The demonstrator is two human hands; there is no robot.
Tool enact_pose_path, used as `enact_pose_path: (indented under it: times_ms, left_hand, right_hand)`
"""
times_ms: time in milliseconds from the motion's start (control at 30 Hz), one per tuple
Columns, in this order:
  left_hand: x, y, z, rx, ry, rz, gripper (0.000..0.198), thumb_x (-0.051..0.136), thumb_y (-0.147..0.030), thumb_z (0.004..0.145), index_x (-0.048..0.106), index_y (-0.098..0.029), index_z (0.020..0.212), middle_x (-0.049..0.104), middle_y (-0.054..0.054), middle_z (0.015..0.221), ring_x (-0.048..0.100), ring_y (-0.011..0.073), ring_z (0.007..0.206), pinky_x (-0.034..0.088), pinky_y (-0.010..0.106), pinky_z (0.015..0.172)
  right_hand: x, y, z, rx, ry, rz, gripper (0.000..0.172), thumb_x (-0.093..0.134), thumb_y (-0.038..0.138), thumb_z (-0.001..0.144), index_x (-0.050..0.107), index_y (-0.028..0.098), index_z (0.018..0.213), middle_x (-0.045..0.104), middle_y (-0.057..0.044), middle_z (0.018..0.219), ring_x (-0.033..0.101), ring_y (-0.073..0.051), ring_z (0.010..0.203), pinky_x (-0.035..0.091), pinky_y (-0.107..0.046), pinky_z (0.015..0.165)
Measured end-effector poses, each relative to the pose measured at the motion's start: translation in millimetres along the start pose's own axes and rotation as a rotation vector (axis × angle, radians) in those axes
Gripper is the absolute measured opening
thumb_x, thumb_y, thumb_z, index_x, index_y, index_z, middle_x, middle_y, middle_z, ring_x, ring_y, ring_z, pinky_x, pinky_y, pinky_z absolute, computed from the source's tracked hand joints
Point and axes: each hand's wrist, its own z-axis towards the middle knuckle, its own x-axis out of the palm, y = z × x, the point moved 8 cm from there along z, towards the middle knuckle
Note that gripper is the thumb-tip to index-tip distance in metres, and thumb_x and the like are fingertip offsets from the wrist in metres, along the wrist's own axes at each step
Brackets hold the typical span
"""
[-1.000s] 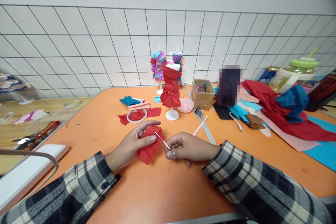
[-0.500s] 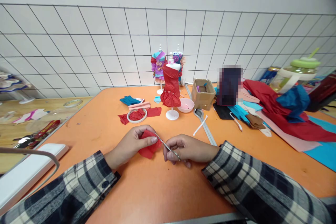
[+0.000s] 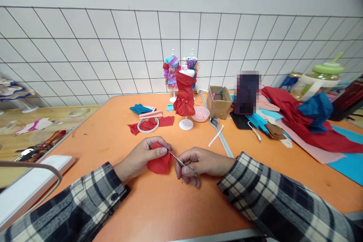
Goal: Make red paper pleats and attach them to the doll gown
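Note:
My left hand (image 3: 143, 157) pinches a small crumpled piece of red crepe paper (image 3: 159, 163) between thumb and fingers, just above the orange table (image 3: 107, 136). My right hand (image 3: 198, 162) is closed round small metal scissors (image 3: 181, 163), whose tips reach into the red paper at my left fingertips. Both forearms wear plaid sleeves. Behind the hands a small mannequin in a red paper dress (image 3: 184, 94) stands on a white base.
A white ring with red paper scraps (image 3: 148, 124), blue and pink paper pieces, a pink bowl (image 3: 200, 113), a cardboard box (image 3: 219, 101), a heap of red and blue paper (image 3: 306, 121) and a green-lidded bottle (image 3: 320, 77) lie further back. A white device (image 3: 31, 181) sits at the left edge.
The red paper has been gathered smaller inside my left fingers, and both hands have dropped slightly toward me. The scissors stay at the paper.

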Motion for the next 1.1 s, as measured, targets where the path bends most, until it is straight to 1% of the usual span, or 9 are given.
enact_pose_path:
  times_ms: [167, 300, 467, 533, 633, 733, 833, 967, 1100]
  left_hand:
    - [7.7, 0.8, 0.4, -0.016, 0.055, 0.013, 0.035, 0.086, -0.034, 0.062, 0.070, -0.017, 0.088, 0.073, 0.005, 0.088, 0.066, 0.0166, 0.077, 0.050, 0.027, 0.071]
    - [5.9, 2.2, 1.1, -0.008, 0.025, 0.058, 0.029, 0.086, -0.033, 0.061, 0.067, -0.016, 0.073, 0.071, 0.003, 0.080, 0.063, 0.0151, 0.072, 0.048, 0.026, 0.068]
    - [4.6, 2.6, 1.1, -0.015, 0.066, 0.231, 0.029, 0.085, -0.036, 0.062, 0.068, -0.015, 0.073, 0.069, 0.004, 0.078, 0.060, 0.0169, 0.073, 0.047, 0.029, 0.069]
    - [3.8, 1.2, 0.9, -0.015, 0.063, 0.237, 0.031, 0.085, -0.036, 0.062, 0.070, -0.016, 0.080, 0.067, 0.002, 0.076, 0.058, 0.0149, 0.070, 0.045, 0.026, 0.066]
    - [4.6, -0.5, 0.7, -0.014, 0.059, 0.154, 0.041, 0.086, -0.037, 0.060, 0.071, -0.019, 0.093, 0.067, 0.001, 0.081, 0.059, 0.0140, 0.072, 0.045, 0.025, 0.066]
    - [6.4, 1.5, 0.7, -0.021, 0.064, 0.097, 0.033, 0.087, -0.036, 0.059, 0.071, -0.017, 0.081, 0.070, 0.006, 0.090, 0.063, 0.0190, 0.084, 0.049, 0.030, 0.077]
    - [5.4, 4.6, 1.0, -0.027, 0.058, 0.090, 0.029, 0.086, -0.036, 0.060, 0.069, -0.015, 0.070, 0.072, 0.008, 0.089, 0.065, 0.0216, 0.086, 0.049, 0.035, 0.082]
    - [7.0, 4.8, 1.3, -0.016, 0.096, 0.178, 0.031, 0.085, -0.040, 0.062, 0.069, -0.014, 0.068, 0.072, 0.007, 0.078, 0.063, 0.0192, 0.076, 0.048, 0.033, 0.076]
    - [9.7, 0.6, 0.9, 0.015, 0.119, 0.230, 0.033, 0.082, -0.043, 0.065, 0.067, -0.014, 0.066, 0.070, 0.005, 0.072, 0.059, 0.0155, 0.067, 0.046, 0.030, 0.069]
  right_hand:
    - [-0.5, -0.2, 1.1, 0.010, -0.013, -0.006, 0.060, 0.070, 0.068, 0.065, 0.059, 0.013, 0.087, 0.058, 0.002, 0.069, 0.057, -0.008, 0.050, 0.049, -0.020, 0.046]
    - [1.1, -1.9, 0.6, 0.025, 0.009, 0.000, 0.060, 0.070, 0.068, 0.065, 0.059, 0.013, 0.087, 0.058, 0.002, 0.069, 0.057, -0.007, 0.052, 0.049, -0.019, 0.048]
    - [2.2, -3.3, 0.3, 0.014, 0.052, 0.000, 0.059, 0.069, 0.067, 0.067, 0.061, 0.013, 0.089, 0.059, 0.001, 0.070, 0.058, -0.007, 0.053, 0.048, -0.018, 0.048]
    - [1.3, -3.7, 0.5, 0.007, 0.051, -0.005, 0.059, 0.070, 0.066, 0.068, 0.061, 0.012, 0.089, 0.059, 0.002, 0.069, 0.057, -0.006, 0.052, 0.048, -0.017, 0.048]
    - [0.2, -3.5, 0.7, -0.003, 0.035, -0.003, 0.059, 0.070, 0.066, 0.067, 0.062, 0.012, 0.089, 0.059, 0.001, 0.069, 0.056, -0.007, 0.052, 0.048, -0.017, 0.048]
    - [1.4, -2.5, 0.4, -0.003, 0.032, -0.008, 0.060, 0.071, 0.066, 0.066, 0.061, 0.012, 0.089, 0.059, 0.001, 0.070, 0.057, -0.007, 0.054, 0.049, -0.018, 0.049]
    - [3.8, -1.2, 0.0, -0.003, 0.048, -0.002, 0.060, 0.071, 0.066, 0.066, 0.060, 0.012, 0.090, 0.060, 0.001, 0.072, 0.058, -0.007, 0.054, 0.049, -0.018, 0.049]
    - [4.9, -1.1, 0.1, -0.008, 0.072, 0.014, 0.059, 0.070, 0.066, 0.067, 0.060, 0.012, 0.089, 0.059, 0.001, 0.071, 0.058, -0.007, 0.054, 0.048, -0.017, 0.047]
    - [1.5, -1.4, 0.0, -0.019, 0.037, 0.020, 0.053, 0.072, 0.061, 0.068, 0.060, 0.012, 0.083, 0.055, 0.004, 0.064, 0.054, -0.006, 0.048, 0.045, -0.015, 0.042]
